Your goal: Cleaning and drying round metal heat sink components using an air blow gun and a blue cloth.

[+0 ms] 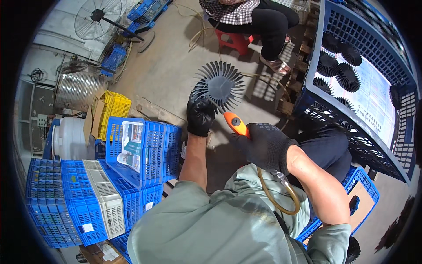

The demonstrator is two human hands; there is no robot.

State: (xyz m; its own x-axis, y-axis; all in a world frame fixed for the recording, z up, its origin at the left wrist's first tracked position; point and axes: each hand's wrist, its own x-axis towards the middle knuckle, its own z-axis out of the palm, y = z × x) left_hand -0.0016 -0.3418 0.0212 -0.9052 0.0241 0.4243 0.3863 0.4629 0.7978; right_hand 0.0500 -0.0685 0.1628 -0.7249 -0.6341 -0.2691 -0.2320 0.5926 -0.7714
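Note:
My left hand, in a black glove, is closed on the edge of a round black finned heat sink. Its flat disc faces me, with thin fins spreading all round. My right hand, also gloved in black, grips an orange air gun. The gun's front end points at the lower edge of the heat sink, close to my left fingers; whether the two touch I cannot tell. A yellowish hose runs from a metal fitting under my right hand and loops down against my clothes.
On my right a large blue crate holds several finned heat sinks on paper. Stacked blue crates and a white crate stand at left. Ahead, a person sits on a red stool; hoses cross the floor.

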